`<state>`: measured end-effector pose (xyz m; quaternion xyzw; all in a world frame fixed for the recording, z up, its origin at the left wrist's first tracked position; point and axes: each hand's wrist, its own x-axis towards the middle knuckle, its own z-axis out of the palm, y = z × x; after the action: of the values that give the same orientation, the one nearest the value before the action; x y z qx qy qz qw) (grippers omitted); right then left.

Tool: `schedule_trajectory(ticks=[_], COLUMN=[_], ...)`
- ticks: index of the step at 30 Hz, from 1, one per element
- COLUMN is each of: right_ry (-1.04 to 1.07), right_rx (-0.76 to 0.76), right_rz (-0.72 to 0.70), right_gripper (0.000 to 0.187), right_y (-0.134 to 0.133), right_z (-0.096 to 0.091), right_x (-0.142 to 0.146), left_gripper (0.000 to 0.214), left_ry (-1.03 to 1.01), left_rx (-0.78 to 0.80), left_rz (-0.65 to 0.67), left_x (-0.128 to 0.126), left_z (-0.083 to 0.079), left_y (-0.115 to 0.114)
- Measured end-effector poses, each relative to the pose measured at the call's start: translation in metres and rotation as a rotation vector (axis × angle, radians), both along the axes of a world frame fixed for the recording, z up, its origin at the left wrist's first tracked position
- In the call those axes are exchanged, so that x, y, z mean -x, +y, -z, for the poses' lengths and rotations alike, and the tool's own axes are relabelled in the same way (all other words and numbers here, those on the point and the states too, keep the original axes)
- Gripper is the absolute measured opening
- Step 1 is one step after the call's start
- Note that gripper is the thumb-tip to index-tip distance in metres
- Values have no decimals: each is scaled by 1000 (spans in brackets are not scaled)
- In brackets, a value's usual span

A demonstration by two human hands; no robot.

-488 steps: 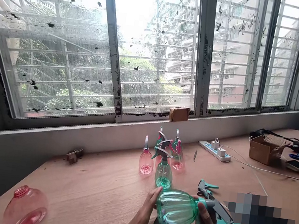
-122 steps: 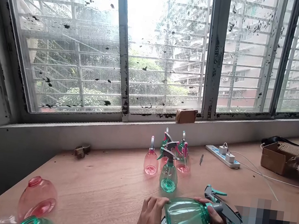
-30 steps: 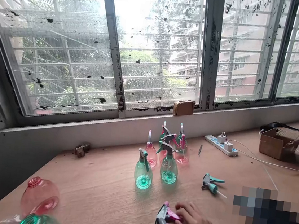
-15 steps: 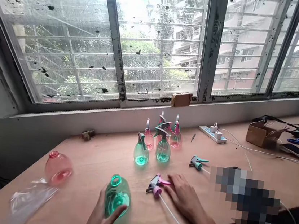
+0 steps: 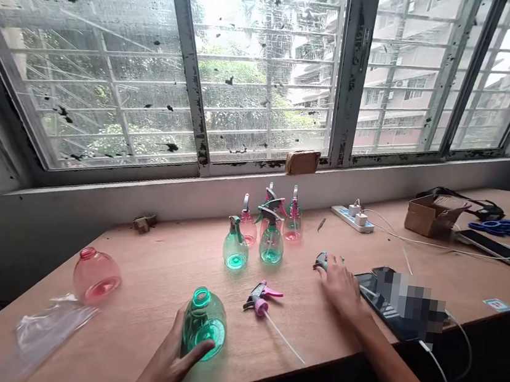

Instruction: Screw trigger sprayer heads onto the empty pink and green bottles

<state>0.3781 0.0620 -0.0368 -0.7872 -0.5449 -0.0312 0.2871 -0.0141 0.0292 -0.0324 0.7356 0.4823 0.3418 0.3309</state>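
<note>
My left hand (image 5: 179,352) is wrapped round an open-necked green spray bottle (image 5: 205,324) that stands on the table near the front edge. My right hand (image 5: 340,288) is on a grey and green spray head (image 5: 321,260), its fingers closed over it and hiding most of it. Between the hands lies a pink and grey spray head (image 5: 262,300), its white tube stretching toward the table's front edge. Off to the left stands a pink bottle (image 5: 96,277) without a head. Several pink and green bottles fitted with spray heads, among them a green spray bottle (image 5: 235,250), stand grouped near the wall.
Crumpled clear plastic (image 5: 49,330) lies at the left of the table (image 5: 158,259). A tablet (image 5: 382,309) with a cable is beside my right forearm. Farther right are a power strip (image 5: 352,218), a cardboard box (image 5: 433,216), a phone (image 5: 499,249) and blue scissors (image 5: 506,228).
My right hand has moved right and away from me, from beside the pink spray head to the green one. My left hand still holds the green bottle. The view has shifted slightly.
</note>
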Motion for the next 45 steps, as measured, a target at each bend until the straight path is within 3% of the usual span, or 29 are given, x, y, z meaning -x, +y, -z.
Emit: schedule_trajectory(ticks=[4,8,12,16,18,21,24,27,31,37,42,45], right_ry=[-63,-100,-66,17,188,801,1340,1549,1591,1692,1513,1346], right_rx=[54,-13,-209,-461,-638,-816,-707,-646,-742,-628,-587,-478], right_rz=[61,-58,-229,-349,-396,-454,-494,-524,-509,-527,-541,-622], right_gripper=[21,23,32,29,27,31,33,33,29,37,39,43], right_y=[8,-3,-18,-32,-39,-48,-53,-55,-58,-57,-56,-56], right_z=[15,25,21,17,15,11,9,12,16,15,18,20], right_x=[-4,15,29,34,38,46,52,53,50,46,49,53], left_gripper=[83,95,83,78,79,79,72,69,70,75,79,81], left_ry=[70,90,167,216,238,213,151,129,151,119,134,154], left_rx=[-57,-134,-165,-340,-379,-381,-325,-275,-292,-353,-348,-326], left_rz=[16,-15,5,-23,-8,4,-12,-17,-23,-52,22,63], left_x=[0,0,-7,-29,-40,-47,-45,-41,-39,-39,-38,-37], left_z=[7,15,12,5,4,4,5,6,5,6,5,6], left_y=[1,1,0,-6,-8,-10,-12,-15,-19,-24,-22,-20])
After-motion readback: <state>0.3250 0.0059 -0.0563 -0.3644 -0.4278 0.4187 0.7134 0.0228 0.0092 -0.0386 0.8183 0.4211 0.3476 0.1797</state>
